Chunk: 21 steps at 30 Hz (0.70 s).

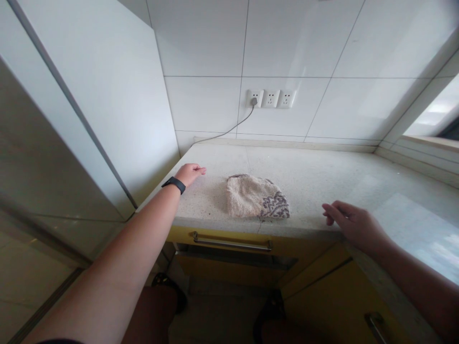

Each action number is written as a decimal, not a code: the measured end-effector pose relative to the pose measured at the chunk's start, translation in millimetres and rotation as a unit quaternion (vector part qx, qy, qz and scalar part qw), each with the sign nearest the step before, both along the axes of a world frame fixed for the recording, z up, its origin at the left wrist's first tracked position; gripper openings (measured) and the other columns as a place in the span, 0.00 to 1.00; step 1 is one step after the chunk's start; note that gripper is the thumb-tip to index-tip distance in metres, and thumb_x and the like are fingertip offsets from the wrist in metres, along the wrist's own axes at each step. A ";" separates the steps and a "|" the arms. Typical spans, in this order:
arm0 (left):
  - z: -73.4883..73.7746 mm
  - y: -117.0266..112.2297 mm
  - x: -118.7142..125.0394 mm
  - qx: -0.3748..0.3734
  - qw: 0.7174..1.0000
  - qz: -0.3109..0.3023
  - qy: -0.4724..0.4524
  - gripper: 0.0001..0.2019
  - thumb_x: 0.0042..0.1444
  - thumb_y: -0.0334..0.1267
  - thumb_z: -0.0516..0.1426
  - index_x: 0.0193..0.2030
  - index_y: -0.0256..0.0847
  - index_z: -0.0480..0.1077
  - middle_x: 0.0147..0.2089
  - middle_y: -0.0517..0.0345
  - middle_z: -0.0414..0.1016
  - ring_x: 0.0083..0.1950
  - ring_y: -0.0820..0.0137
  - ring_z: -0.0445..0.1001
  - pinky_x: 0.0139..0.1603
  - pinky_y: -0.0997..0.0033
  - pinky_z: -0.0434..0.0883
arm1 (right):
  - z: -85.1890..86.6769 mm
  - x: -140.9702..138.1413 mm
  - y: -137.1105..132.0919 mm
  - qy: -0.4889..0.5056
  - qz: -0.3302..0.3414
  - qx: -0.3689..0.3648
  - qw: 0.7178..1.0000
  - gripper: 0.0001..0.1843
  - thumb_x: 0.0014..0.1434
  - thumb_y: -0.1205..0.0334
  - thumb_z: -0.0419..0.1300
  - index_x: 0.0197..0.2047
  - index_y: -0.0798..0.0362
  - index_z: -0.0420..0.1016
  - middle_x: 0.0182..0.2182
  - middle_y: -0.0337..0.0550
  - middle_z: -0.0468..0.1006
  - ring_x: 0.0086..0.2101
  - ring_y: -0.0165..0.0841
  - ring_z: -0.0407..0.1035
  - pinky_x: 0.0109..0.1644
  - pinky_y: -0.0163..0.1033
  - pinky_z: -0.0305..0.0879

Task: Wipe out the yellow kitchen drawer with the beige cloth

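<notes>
A folded beige towel [247, 196] with a grey-purple patterned end lies on the pale stone counter [297, 167], between my hands and touched by neither. To its left, my left hand [191, 173] is at the counter's left side, with its fingers curled together and nothing visible in them. A black band [174, 184] circles that wrist. On the other side of the towel, my right hand [346, 220] hovers by the counter's front edge. Its fingers are loosely closed, the thumb lies along them, and I see nothing held there.
A yellow drawer front [218, 239] with a metal handle [233, 242] sits below the counter. Wall sockets [271, 99] hold one plug, whose grey cable [227, 131] runs down left. A tall white panel [118, 95] borders the left side. Small dark specks dot the counter.
</notes>
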<state>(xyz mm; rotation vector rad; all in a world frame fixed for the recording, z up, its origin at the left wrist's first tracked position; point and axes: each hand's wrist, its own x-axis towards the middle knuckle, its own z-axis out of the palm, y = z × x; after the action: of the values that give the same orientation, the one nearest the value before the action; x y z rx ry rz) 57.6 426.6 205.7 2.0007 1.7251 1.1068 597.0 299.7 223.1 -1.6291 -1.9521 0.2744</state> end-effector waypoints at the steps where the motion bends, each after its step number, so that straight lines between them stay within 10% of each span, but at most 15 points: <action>1: -0.2 0.4 -0.5 -0.001 1.000 -0.004 -0.006 0.24 0.59 0.60 0.54 0.32 0.40 0.78 0.37 0.52 0.82 0.41 0.63 0.77 0.46 0.64 0.68 | -0.5 0.1 0.2 0.009 0.001 -0.011 1.000 0.35 0.65 0.29 0.48 0.27 0.50 0.72 0.24 0.43 0.75 0.25 0.37 0.67 0.34 0.44 0.62; 5: -2.4 3.4 -3.1 -0.012 1.000 -0.003 -0.001 0.23 0.61 0.57 0.51 0.32 0.40 0.77 0.40 0.50 0.82 0.44 0.62 0.78 0.51 0.63 0.70 | -3.4 1.9 2.5 0.044 0.018 -0.042 0.998 0.36 0.66 0.28 0.45 0.34 0.51 0.74 0.21 0.41 0.70 0.22 0.35 0.63 0.30 0.43 0.59; 11: -6.2 -15.4 10.6 -0.032 0.991 -0.009 0.130 0.31 0.57 0.47 0.57 0.65 0.35 0.65 0.68 0.40 0.66 0.70 0.55 0.64 0.69 0.57 0.61 | 0.1 -0.4 -1.5 0.059 0.065 -0.063 0.994 0.34 0.68 0.30 0.43 0.40 0.51 0.74 0.22 0.39 0.68 0.24 0.35 0.61 0.30 0.41 0.59; 16: -7.0 -77.2 35.5 -0.091 0.949 -0.023 0.301 0.31 0.68 0.51 0.45 0.73 0.37 0.57 0.76 0.43 0.49 0.77 0.51 0.46 0.75 0.46 0.47 | -0.8 -0.1 -0.3 0.037 0.071 -0.065 0.995 0.33 0.69 0.32 0.43 0.40 0.51 0.75 0.24 0.40 0.72 0.26 0.35 0.65 0.33 0.41 0.61; 21: -0.8 -173.1 65.0 -0.006 0.962 -0.044 0.269 0.27 0.70 0.49 0.44 0.70 0.39 0.63 0.74 0.47 0.56 0.76 0.57 0.52 0.76 0.50 0.48 | -6.4 2.6 4.4 0.039 0.081 -0.065 0.994 0.32 0.70 0.34 0.43 0.40 0.50 0.76 0.26 0.40 0.74 0.26 0.34 0.65 0.33 0.40 0.61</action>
<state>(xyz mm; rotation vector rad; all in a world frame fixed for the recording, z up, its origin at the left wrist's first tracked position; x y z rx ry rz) 122.6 253.6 204.9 2.5044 1.8382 0.5446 599.6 304.1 216.7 -1.5164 -2.0468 0.5321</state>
